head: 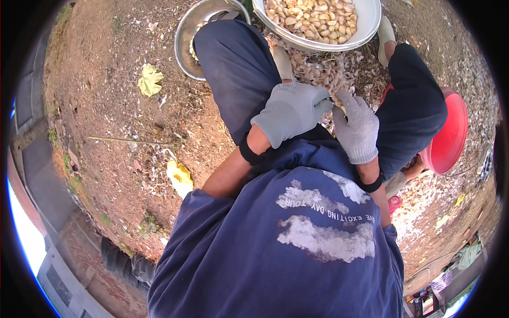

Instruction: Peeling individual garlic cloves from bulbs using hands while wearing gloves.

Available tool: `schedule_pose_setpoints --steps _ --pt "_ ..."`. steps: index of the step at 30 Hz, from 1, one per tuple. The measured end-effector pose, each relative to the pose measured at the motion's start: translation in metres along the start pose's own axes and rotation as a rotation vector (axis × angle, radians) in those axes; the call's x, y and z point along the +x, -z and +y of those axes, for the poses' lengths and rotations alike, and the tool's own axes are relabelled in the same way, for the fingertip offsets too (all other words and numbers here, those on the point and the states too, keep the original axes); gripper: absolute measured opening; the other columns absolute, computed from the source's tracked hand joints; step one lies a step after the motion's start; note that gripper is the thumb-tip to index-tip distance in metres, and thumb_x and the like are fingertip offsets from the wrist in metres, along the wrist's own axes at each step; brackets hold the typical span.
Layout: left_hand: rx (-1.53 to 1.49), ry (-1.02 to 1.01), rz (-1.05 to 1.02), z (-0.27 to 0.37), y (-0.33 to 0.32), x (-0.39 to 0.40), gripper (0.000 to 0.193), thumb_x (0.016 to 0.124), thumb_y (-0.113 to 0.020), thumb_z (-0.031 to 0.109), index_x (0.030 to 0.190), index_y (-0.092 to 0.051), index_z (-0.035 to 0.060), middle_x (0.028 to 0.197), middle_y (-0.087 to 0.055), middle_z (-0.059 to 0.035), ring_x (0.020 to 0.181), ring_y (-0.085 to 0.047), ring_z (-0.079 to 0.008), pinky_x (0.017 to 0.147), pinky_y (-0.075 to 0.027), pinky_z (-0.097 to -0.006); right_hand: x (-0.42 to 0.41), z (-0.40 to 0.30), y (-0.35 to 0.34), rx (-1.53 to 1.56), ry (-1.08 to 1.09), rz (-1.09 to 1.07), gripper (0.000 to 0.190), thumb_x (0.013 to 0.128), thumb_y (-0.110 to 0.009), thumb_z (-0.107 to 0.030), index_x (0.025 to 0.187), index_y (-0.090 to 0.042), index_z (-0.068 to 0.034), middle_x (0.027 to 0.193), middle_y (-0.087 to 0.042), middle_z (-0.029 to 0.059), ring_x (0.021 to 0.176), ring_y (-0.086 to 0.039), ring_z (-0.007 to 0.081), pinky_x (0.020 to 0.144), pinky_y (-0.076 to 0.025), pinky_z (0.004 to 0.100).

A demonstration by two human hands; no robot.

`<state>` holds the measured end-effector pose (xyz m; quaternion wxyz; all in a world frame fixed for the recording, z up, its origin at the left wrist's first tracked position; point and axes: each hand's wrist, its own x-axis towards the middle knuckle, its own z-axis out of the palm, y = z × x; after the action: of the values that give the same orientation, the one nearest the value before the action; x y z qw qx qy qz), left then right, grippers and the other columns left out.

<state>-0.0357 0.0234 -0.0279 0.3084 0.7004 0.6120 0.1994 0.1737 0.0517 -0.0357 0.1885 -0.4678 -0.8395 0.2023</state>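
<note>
My left hand point(304, 107), in a grey coated glove, is closed with a small dark object point(329, 99) at its fingertips; the object is too hidden to name surely. Close beside it, my right hand point(356, 125), in a pale knitted glove, pinches what looks like a garlic clove point(340, 108) between thumb and fingers. Both hands are above my lap, their fingertips nearly touching. Beyond them stands a white plastic tub point(306, 44) holding many garlic cloves point(318, 22). A metal basin point(183, 59), partly hidden by my left knee, also holds cloves.
Garlic skins point(318, 71) litter the ground between my shoes. A red plastic bucket point(447, 135) is beside my right knee, near another person's partly visible limb point(414, 169). Left lie a yellow leaf point(150, 80), a thin stick point(131, 140) and a yellow flower point(179, 175).
</note>
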Motion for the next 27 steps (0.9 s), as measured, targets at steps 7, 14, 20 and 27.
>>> schedule_pose_setpoints --steps 7,14,20,27 --pt "-0.02 -0.17 0.047 -0.018 -0.008 0.001 0.017 0.095 -0.078 0.021 0.11 -0.085 0.0134 0.092 -0.079 -0.0082 0.084 -0.077 -0.0282 0.079 -0.061 -0.0415 0.001 0.002 0.003 0.131 -0.056 -0.032 0.033 0.092 -0.08 -0.014 0.124 -0.076 -0.011 0.099 -0.075 0.0153 0.085 -0.074 0.0391 0.073 -0.06 0.0467" --pt "-0.23 0.086 0.036 -0.007 -0.002 0.003 0.02 0.1 -0.075 0.024 0.108 -0.083 0.0071 0.078 -0.076 -0.01 0.07 -0.076 -0.0286 0.069 -0.06 -0.0408 0.0 0.008 0.012 0.58 -0.378 -0.055 0.03 0.096 -0.083 -0.015 0.125 -0.081 -0.006 0.096 -0.078 0.0071 0.07 -0.07 0.0161 0.062 -0.054 0.0316" --pt "-0.103 0.111 0.061 -0.005 0.0 0.004 0.022 0.101 -0.074 0.027 0.108 -0.083 0.0077 0.081 -0.078 -0.0118 0.074 -0.077 -0.0296 0.073 -0.06 -0.0416 0.002 0.008 0.019 0.948 -0.716 -0.108 0.026 0.1 -0.081 -0.014 0.124 -0.081 -0.004 0.084 -0.07 -0.0011 0.062 -0.057 0.0023 0.053 -0.04 0.0207" --pt "-0.214 0.062 0.099 0.0 0.003 0.003 0.02 0.099 -0.077 0.026 0.107 -0.083 0.0086 0.085 -0.078 -0.0115 0.076 -0.076 -0.0312 0.071 -0.06 -0.0421 0.002 0.019 0.012 1.047 -0.524 -0.114 0.019 0.105 -0.071 -0.011 0.119 -0.078 0.0 0.088 -0.069 0.0014 0.065 -0.056 0.0034 0.052 -0.034 0.02"
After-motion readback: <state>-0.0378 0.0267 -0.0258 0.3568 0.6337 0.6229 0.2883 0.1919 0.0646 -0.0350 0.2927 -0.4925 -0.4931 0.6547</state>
